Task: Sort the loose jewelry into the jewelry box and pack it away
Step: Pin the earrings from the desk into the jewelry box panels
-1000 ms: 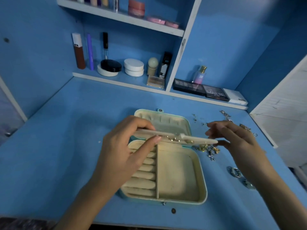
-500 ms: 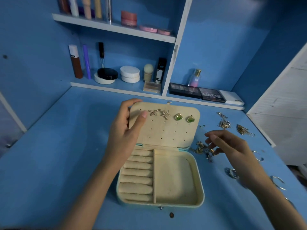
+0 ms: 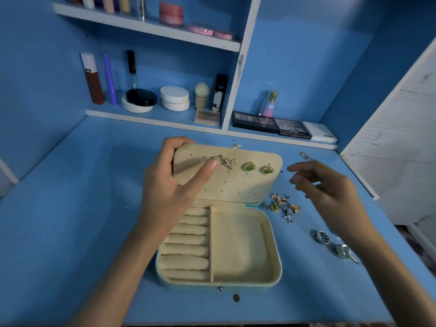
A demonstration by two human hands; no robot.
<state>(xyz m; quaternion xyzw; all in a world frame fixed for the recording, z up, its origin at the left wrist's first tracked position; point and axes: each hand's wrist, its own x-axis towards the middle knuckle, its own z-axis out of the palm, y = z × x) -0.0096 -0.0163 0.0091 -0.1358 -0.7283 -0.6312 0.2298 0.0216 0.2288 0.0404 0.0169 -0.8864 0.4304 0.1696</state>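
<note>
- Head view: jewelry box [image 3: 275,244] lies open mid-bench [image 3: 70,208], towards the front edge; it looks like a light, stiff shell with soft lining.
- Left hand [image 3: 169,185] grips the earring panel [image 3: 236,185] at its top left corner, thumb across the face. Right hand [image 3: 323,185] hovers, fingers loosely curved, holding nothing.
- Loose jewelry [image 3: 280,206] is heaped just beside the box's right hinge corner and rings [image 3: 320,237] lie nearer the right edge. Both are tiny and likely to snag, so probably best pinched singly.
- Writing: "MATTE" on a palette [image 3: 292,129]; "SB" on a perfume bottle [image 3: 269,106].
</note>
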